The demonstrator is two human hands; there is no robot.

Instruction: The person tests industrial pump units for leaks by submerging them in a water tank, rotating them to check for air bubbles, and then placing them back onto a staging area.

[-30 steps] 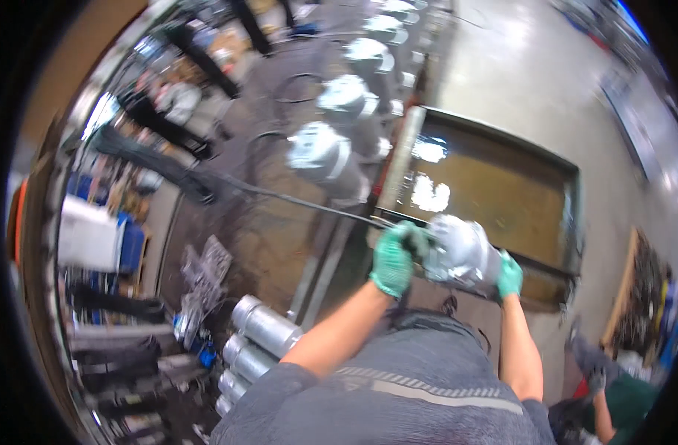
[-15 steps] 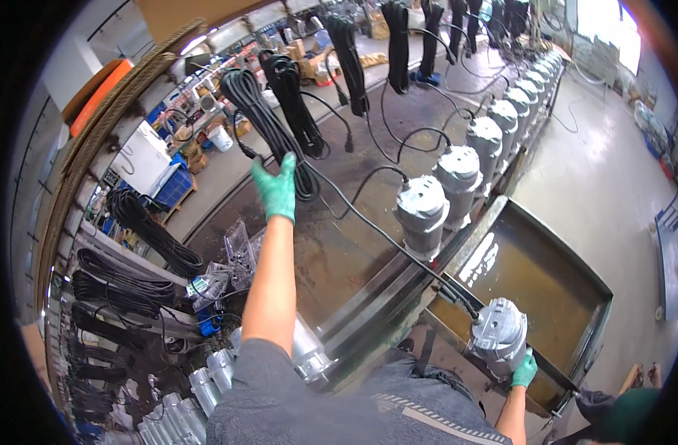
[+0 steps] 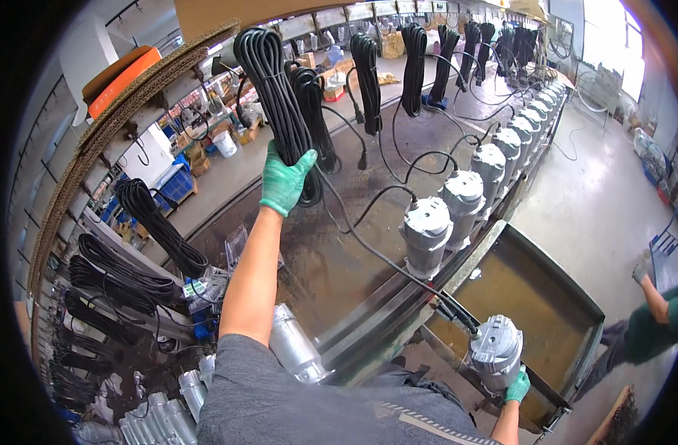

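Observation:
My left hand (image 3: 285, 180), in a green glove, is closed around a hanging bundle of black cable (image 3: 273, 96), gripping it near its lower end. A single length of that cable runs down to a silver cylindrical motor or pump housing (image 3: 496, 343), upright at the edge of a tray. My right hand (image 3: 518, 386), also green-gloved, holds this housing low on its right side; some of its fingers are hidden behind it. Left of it, a similar silver housing (image 3: 426, 230) stands first in a row on the bench, its own cable rising from its top.
A shallow metal tray (image 3: 587, 297) of brownish liquid lies right of the bench (image 3: 309, 259). More cable bundles (image 3: 366, 85) hang along an overhead rail. Loose silver cylinders (image 3: 298, 345) lie at lower left. Another person (image 3: 654, 322) in green stands at the right.
My left hand has gone from open fingers beside the cable bundle to a grip around it. My right hand stays on the housing. The other person shows more fully at the right.

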